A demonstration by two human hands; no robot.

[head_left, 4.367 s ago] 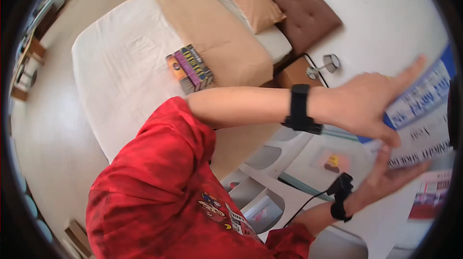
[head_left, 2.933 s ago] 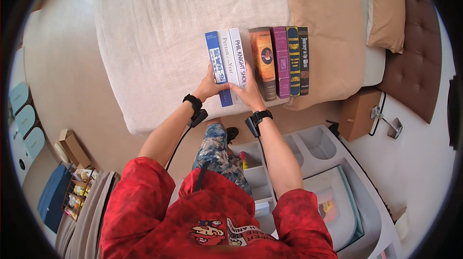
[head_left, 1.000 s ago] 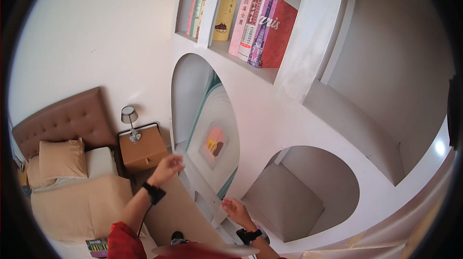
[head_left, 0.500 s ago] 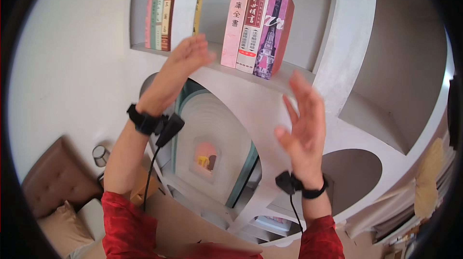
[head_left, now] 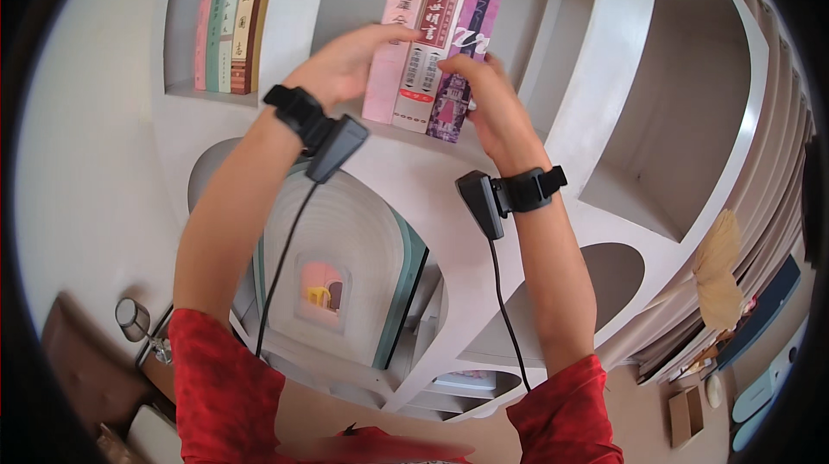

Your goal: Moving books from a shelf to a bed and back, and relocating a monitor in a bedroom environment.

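Note:
Three thick books stand side by side, spines toward me, at the front of a white shelf [head_left: 423, 153]: a pink book [head_left: 380, 88], a white book with a dark red label [head_left: 416, 101] and a purple book with a tower picture [head_left: 451, 110]. My left hand [head_left: 350, 58] grips the row from the left, its thumb across the pink spine. From the right, my right hand [head_left: 490, 101] holds the purple book's side, with the thumb over its spine. Most fingers are hidden behind the books. Whether the books rest fully on the ledge, I cannot tell.
Several more books [head_left: 229, 28] stand in the compartment to the left, past a white upright [head_left: 294, 24]. An arched niche [head_left: 673, 93] lies to the right. Below are a round opening with a layered arch model [head_left: 354, 196] and a lamp [head_left: 132, 319]. Black cables [head_left: 505, 317] hang from both wrist straps.
Both hands have risen and closed in on the three books from either side, where before they were apart from them. The view has shifted to the right.

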